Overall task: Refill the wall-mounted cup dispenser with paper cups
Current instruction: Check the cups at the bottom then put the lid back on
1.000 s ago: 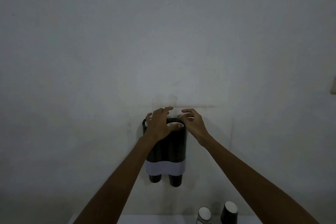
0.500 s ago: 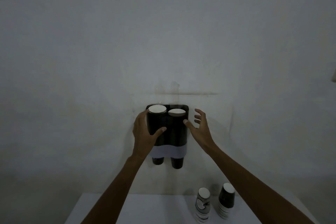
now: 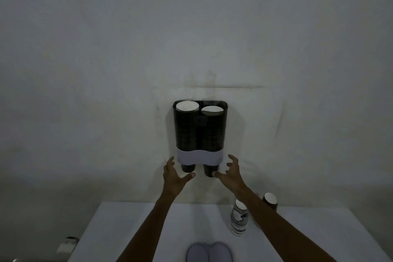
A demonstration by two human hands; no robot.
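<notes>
The cup dispenser (image 3: 200,132) hangs on the wall, and it is the thing to look from. Half a second ago the two hands were up beside its dark tubes. Now they have dropped down to just under its pale bottom band. The left hand (image 3: 173,176) is below the left tube, and its thumb sits near the cup that pokes out there. The right hand (image 3: 230,173) is below the right tube, and its thumb is just beside the cup that pokes out on that side. The fingers of both hands are spread wide and hold nothing.

Both tubes look full of paper cups. The left stack (image 3: 187,106) comes right up to the top edge of the dispenser. The right stack (image 3: 212,109) sits a little lower.

So the loading looks about done, and the hands have let go. More cups wait on the counter (image 3: 119,229) below the dispenser: a striped stack (image 3: 238,220) and a dark stack (image 3: 270,201), both off to its right. They may be extras, since there is little room left on top.
</notes>
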